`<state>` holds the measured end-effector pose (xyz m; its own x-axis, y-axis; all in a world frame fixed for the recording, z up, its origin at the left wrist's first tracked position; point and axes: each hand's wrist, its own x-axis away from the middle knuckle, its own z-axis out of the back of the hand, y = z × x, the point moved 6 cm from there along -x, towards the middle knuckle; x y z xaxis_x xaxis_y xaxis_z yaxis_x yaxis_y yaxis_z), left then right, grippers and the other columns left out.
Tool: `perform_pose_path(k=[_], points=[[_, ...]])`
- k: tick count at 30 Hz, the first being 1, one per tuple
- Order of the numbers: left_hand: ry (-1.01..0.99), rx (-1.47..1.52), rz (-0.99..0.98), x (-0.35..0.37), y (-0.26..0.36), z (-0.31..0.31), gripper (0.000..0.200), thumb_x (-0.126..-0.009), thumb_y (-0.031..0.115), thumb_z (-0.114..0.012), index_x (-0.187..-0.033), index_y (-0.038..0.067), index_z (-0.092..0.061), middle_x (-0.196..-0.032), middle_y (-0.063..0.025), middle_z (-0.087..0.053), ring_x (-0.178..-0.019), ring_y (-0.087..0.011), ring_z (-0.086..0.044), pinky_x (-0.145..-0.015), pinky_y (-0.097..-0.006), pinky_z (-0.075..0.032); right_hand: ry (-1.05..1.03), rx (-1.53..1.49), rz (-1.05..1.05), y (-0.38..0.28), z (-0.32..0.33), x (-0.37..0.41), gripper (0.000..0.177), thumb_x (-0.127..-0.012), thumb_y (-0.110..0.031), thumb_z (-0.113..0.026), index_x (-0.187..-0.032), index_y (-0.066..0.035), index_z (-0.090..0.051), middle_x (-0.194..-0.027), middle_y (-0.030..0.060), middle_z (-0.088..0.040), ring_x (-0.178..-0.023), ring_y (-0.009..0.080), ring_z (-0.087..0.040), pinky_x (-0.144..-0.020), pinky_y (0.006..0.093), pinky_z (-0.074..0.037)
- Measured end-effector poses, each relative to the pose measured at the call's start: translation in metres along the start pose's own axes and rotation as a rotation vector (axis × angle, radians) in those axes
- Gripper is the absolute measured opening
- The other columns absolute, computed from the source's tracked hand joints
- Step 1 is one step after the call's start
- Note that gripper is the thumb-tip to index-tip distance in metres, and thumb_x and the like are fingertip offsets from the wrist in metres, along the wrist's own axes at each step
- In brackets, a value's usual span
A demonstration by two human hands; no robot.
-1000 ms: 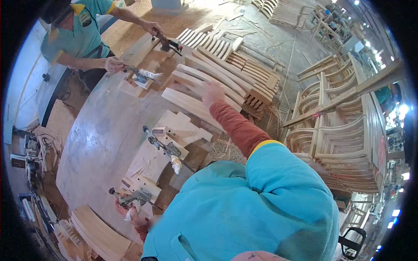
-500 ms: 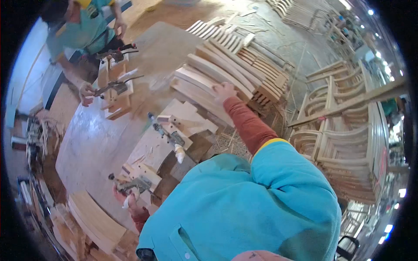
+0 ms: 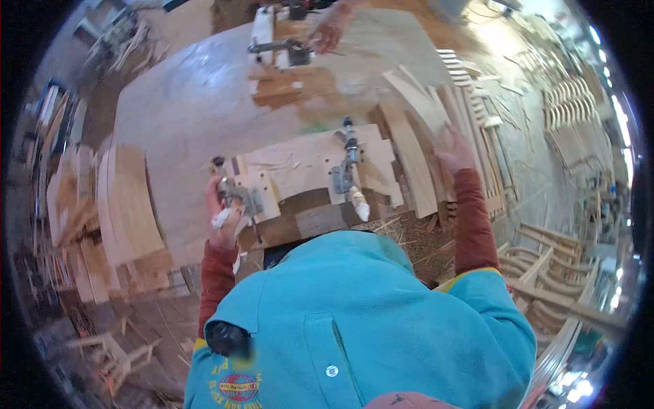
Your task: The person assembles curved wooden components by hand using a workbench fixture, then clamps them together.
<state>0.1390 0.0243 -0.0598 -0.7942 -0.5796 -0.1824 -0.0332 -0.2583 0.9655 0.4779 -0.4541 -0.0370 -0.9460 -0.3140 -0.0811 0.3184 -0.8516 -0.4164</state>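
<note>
My left hand (image 3: 223,217) is closed round the handle of a metal toggle clamp (image 3: 240,196) at the left end of a wooden jig (image 3: 293,163). A second toggle clamp (image 3: 346,167) with a pale wrapped handle sits at the jig's right side. To the right, my right hand (image 3: 456,151) grips the near end of a curved wooden board (image 3: 417,102), which lies at a slant over the other boards. Beside it another curved board (image 3: 409,160) rests close to the jig's right edge.
Across the worktable (image 3: 184,102), a co-worker's hand (image 3: 328,33) is at another clamped jig (image 3: 283,51). Curved boards (image 3: 126,204) are stacked at the left. Slatted wooden parts (image 3: 572,116) stand at the right, with chair-like frames (image 3: 545,273) nearer me.
The view has swung so the jig lies straight ahead. My right hand has a board from the right stack now slanted out of line. My left hand remains at the clamp.
</note>
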Motion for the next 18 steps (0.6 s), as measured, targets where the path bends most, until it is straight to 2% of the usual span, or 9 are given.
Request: perform_pose_path(k=[3, 6, 8, 10, 12, 15, 18], points=[[-0.082, 0.1, 0.115, 0.003, 0.002, -0.001, 0.077, -0.067, 0.002, -0.059, -0.135, 0.009, -0.026, -0.125, -0.0094, -0.042, -0.118, -0.0235, -0.044, -0.089, -0.0335, -0.042, 0.09, -0.091, 0.342, -0.085, 0.047, -0.001, 0.072, -0.056, -0.013, -0.077, -0.124, -0.019, -0.053, -0.117, 0.0093, -0.053, -0.105, 0.0294, -0.051, -0.093, 0.0385, -0.041], [-0.316, 0.106, 0.29, 0.006, 0.062, 0.0, 0.08, -0.07, 0.014, -0.063, -0.138, 0.009, -0.022, -0.134, -0.0121, -0.034, -0.125, -0.0252, -0.036, -0.098, -0.0391, -0.036, 0.129, -0.043, 0.574, -0.171, 0.066, 0.007, 0.069, -0.055, -0.012, -0.077, -0.12, -0.022, -0.057, -0.116, 0.0055, -0.053, -0.102, 0.0284, -0.051, -0.091, 0.0396, -0.041], [-0.361, -0.524, -0.072, -0.014, 0.106, 0.018, 0.085, -0.069, 0.02, -0.067, -0.14, 0.01, -0.02, -0.143, -0.0148, -0.024, -0.13, -0.0283, -0.028, -0.106, -0.0435, -0.026, 0.117, -0.024, 0.719, -0.22, 0.073, 0.012, 0.069, -0.053, -0.013, -0.077, -0.119, -0.024, -0.058, -0.116, 0.0042, -0.053, -0.102, 0.0257, -0.051, -0.089, 0.0396, -0.04], [-0.213, -0.62, -0.416, -0.047, 0.195, 0.013, 0.086, -0.068, 0.022, -0.069, -0.14, 0.01, -0.024, -0.146, -0.0158, -0.021, -0.133, -0.0315, -0.022, -0.109, -0.0451, -0.016, 0.082, 0.076, 0.828, -0.258, 0.067, 0.014, 0.071, -0.054, -0.012, -0.077, -0.12, -0.026, -0.057, -0.117, 0.0039, -0.053, -0.102, 0.0246, -0.051, -0.089, 0.039, -0.039], [-0.147, -0.86, -0.687, -0.074, 0.248, -0.011, 0.074, -0.069, 0.037, -0.07, -0.131, 0.011, -0.041, -0.137, -0.0184, -0.036, -0.127, -0.0357, -0.033, -0.106, -0.0407, -0.026, 0.058, 0.118, 0.95, -0.292, 0.065, 0.021, 0.072, -0.054, -0.012, -0.076, -0.121, -0.028, -0.056, -0.118, 0.0035, -0.053, -0.102, 0.0236, -0.052, -0.088, 0.0382, -0.039], [-0.449, -0.811, -0.625, -0.116, 0.238, -0.047, 0.067, -0.072, 0.047, -0.068, -0.124, 0.008, -0.051, -0.123, -0.0166, -0.053, -0.116, -0.0317, -0.048, -0.098, -0.0361, -0.037, 0.048, 0.055, 1.102, -0.334, 0.07, 0.03, 0.075, -0.054, -0.012, -0.076, -0.123, -0.029, -0.054, -0.12, 0.0027, -0.053, -0.103, 0.023, -0.051, -0.089, 0.0379, -0.037], [-0.829, -0.642, -0.075, -0.133, 0.197, -0.068, 0.055, -0.078, 0.035, -0.068, -0.122, 0.005, -0.054, -0.107, -0.0146, -0.062, -0.096, -0.02, -0.058, -0.087, -0.0312, -0.044, 0.07, 0.0, 1.127, -0.35, 0.071, 0.034, 0.075, -0.056, -0.012, -0.076, -0.125, -0.028, -0.053, -0.122, 0.0033, -0.051, -0.109, 0.0244, -0.047, -0.093, 0.04, -0.034]])
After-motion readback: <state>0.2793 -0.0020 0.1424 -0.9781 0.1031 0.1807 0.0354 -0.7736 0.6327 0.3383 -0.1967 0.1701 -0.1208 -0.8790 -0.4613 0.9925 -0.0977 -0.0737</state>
